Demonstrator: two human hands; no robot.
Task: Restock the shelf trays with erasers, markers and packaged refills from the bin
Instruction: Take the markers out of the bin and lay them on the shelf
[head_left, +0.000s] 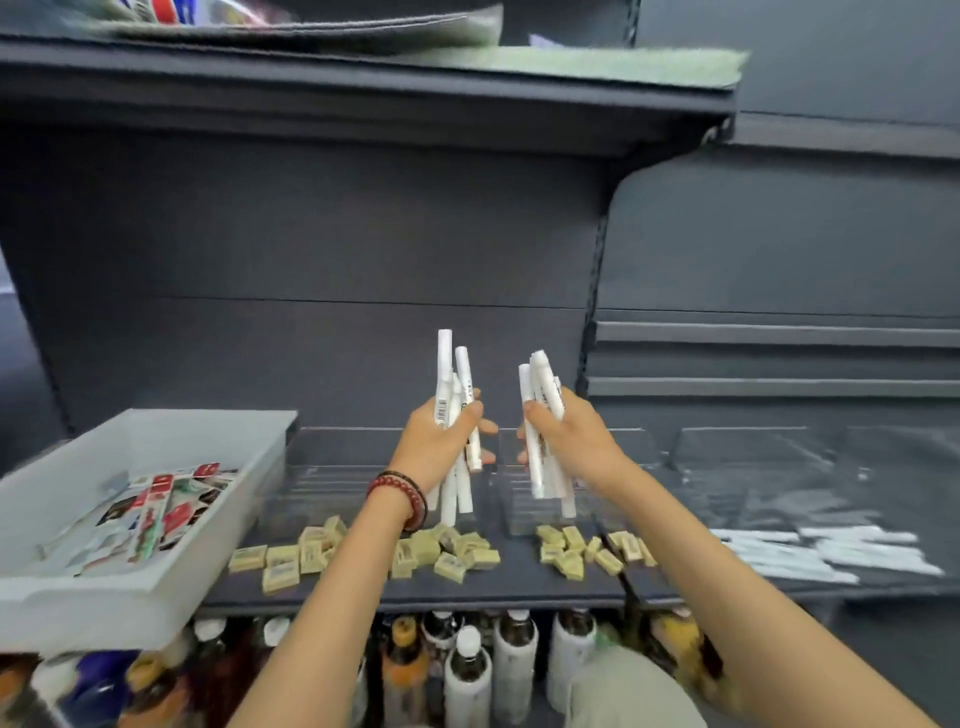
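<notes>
Markers stand gripped upright in my left hand and right hand mid-frame, probably squared for the trays beneath.

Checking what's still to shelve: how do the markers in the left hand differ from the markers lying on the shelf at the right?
The left-hand markers stand nearly upright; the shelf markers lie flat. The left-hand markers are bunched tightly in the left hand; the shelf markers are spread loosely, with no hand on them. Both sets are white.
</notes>
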